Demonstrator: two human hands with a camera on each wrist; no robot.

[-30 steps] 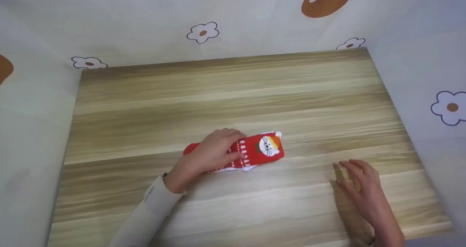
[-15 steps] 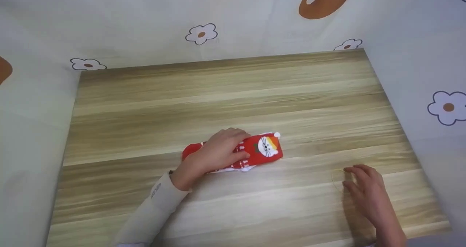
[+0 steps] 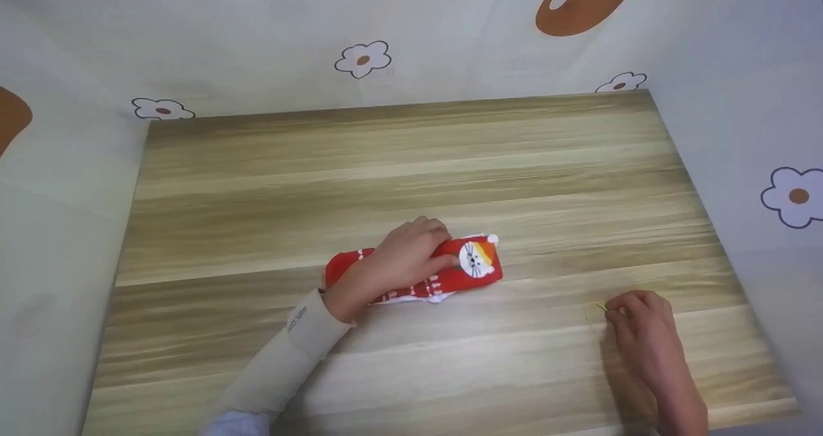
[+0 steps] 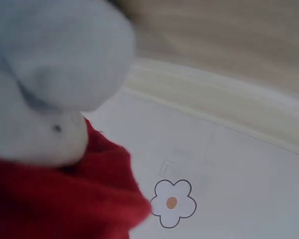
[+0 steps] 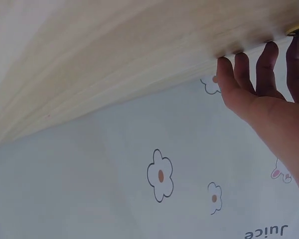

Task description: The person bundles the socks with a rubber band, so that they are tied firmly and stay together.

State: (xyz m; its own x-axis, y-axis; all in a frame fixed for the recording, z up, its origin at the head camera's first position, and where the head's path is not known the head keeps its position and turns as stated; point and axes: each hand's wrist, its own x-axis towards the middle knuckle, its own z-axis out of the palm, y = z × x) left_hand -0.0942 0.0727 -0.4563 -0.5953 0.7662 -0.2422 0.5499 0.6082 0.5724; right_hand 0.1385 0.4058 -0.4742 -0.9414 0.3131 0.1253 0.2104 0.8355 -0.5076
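Note:
A red sock [image 3: 478, 285] with a white cat face, an orange hat and a white pompom lies flat near the table's middle. White fabric peeks out along its edges. My left hand [image 3: 402, 256] rests over its middle, thumb stretched toward the cat face and fingers bent at the far edge. Red fabric [image 4: 89, 199] shows up close in the left wrist view; the left fingers are hidden there. To the right, my right hand [image 3: 649, 333] pinches a thin yellow rubber band [image 3: 589, 314] between thumb and index finger. In the right wrist view, the other fingers [image 5: 241, 69] are spread close to the tabletop.
The wood-grain table [image 3: 386, 159] stands against pale walls [image 3: 270, 44] printed with flowers on several sides. Its right edge runs close beyond my right hand.
My left hand has slid right along the sock toward the cat face, while the sock stays put. My right fingers have drawn together on the rubber band, leaving a smaller loop in sight.

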